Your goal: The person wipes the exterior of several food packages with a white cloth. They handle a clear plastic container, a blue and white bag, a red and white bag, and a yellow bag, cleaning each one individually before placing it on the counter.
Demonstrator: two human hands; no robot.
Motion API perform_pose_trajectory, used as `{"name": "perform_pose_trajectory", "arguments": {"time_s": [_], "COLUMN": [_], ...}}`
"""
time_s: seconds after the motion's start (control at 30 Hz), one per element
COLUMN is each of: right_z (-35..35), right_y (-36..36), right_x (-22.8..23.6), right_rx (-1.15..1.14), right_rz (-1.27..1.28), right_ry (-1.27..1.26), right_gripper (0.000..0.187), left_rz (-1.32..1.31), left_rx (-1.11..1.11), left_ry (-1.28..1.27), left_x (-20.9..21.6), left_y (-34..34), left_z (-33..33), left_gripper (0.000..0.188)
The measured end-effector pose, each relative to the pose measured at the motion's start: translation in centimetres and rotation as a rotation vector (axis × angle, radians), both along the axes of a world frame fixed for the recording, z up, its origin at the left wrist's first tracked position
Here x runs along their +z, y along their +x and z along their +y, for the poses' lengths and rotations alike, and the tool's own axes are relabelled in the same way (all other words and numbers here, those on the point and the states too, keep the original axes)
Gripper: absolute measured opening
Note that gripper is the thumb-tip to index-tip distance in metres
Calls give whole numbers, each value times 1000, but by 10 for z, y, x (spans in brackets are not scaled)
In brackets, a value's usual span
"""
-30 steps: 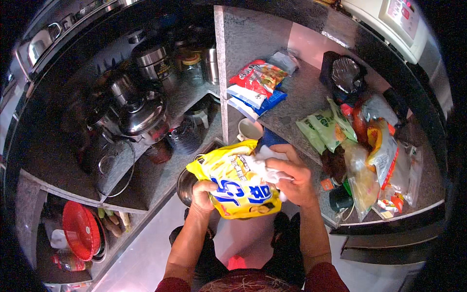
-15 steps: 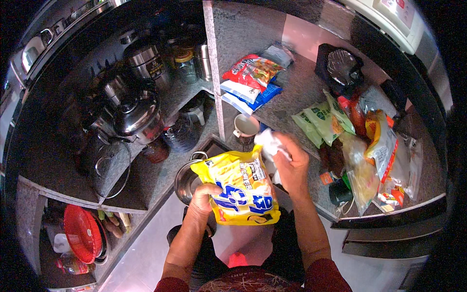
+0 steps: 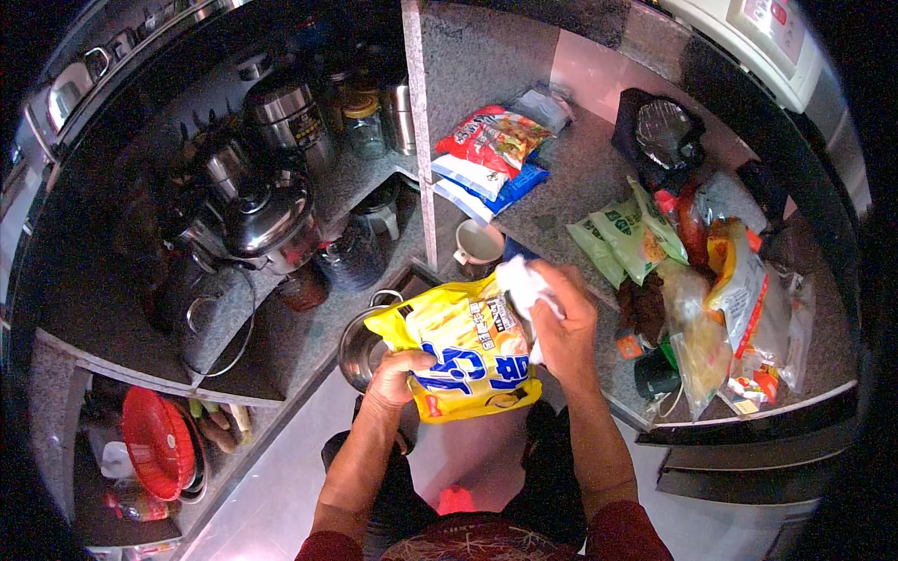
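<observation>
A yellow plastic packet (image 3: 468, 369) with blue lettering is held in front of me, over the gap between the shelves. My left hand (image 3: 394, 379) grips its left edge, thumb on the front and the other fingers hidden behind. At its upper right side, my right hand (image 3: 564, 313) is closed on a crumpled white cloth (image 3: 520, 286), which touches the packet's edge. I cannot tell whether the cloth is fabric or paper. Just beyond stands a white cup (image 3: 480, 242). Partly behind the packet, on the left, is a metal pot (image 3: 358, 351).
Red and blue packets (image 3: 491, 154) lie on the right shelf behind a stone divider (image 3: 420, 131). Green packets (image 3: 629, 234) and several bags spread farther right. Steel cookware (image 3: 267, 220) crowds the left shelf. Below it sits a red basket (image 3: 157, 444).
The white cloth has moved down against the packet's right edge with my right hand. The packet has tilted slightly, its right side rising. My left hand keeps its grip.
</observation>
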State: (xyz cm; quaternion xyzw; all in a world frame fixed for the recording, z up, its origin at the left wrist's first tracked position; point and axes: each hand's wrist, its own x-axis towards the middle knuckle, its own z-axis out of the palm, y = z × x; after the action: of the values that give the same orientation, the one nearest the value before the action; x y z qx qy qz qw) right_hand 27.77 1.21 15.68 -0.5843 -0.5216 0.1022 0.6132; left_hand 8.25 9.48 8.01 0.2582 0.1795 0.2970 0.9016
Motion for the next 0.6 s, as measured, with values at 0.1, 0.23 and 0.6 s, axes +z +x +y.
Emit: {"name": "perform_pose_trajectory", "arguments": {"time_s": [0.1, 0.23, 0.6], "right_z": [1, -3, 3], "right_y": [1, -22, -4], "right_x": [-1, 10, 3], "right_rx": [-182, -263, -393], "right_rz": [-147, -548, -613], "right_ry": [36, -41, -86], "right_gripper": [44, 48, 31], "left_rz": [45, 133, 351], "left_rx": [9, 32, 40], "left_ry": [28, 120, 347], "left_x": [0, 7, 5], "left_y": [1, 4, 4], "left_z": [-1, -6, -8], "left_gripper": [63, 59, 54]}}
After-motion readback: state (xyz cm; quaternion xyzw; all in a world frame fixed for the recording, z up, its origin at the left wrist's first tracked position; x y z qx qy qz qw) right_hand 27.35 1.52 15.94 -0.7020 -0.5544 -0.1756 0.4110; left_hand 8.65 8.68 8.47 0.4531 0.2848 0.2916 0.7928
